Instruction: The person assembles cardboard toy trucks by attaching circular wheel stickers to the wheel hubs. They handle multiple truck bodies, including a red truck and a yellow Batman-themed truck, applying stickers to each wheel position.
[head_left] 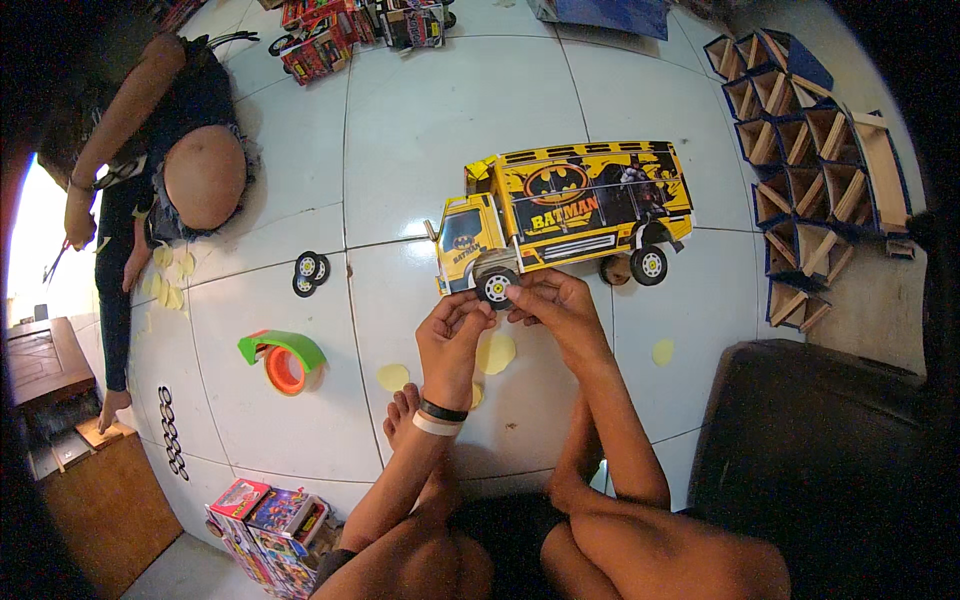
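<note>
A yellow and black toy truck (pixel 600 205) with printed sides is in front of me, its cab pointing left. At its front end is a black wheel with a pale hub (pixel 497 287). My left hand (pixel 452 335) is closed, its fingertips at the lower left of this wheel. From the other side, my right hand (pixel 562 315) pinches the wheel's edge with thumb and fingers. A rear wheel (pixel 649 265) is on the truck, and a round brownish part (pixel 616 269) shows beside it.
Loose wheels (pixel 311 273), a green and orange tape dispenser (pixel 284 362) and round yellow paper pieces (pixel 495 352) lie on the tiles. Stacked wooden frames (pixel 810 180) stand right, a black box-like object (pixel 810 450) nearer. Another person (pixel 150 170) sits left; printed toys (pixel 270 530) stand lower left.
</note>
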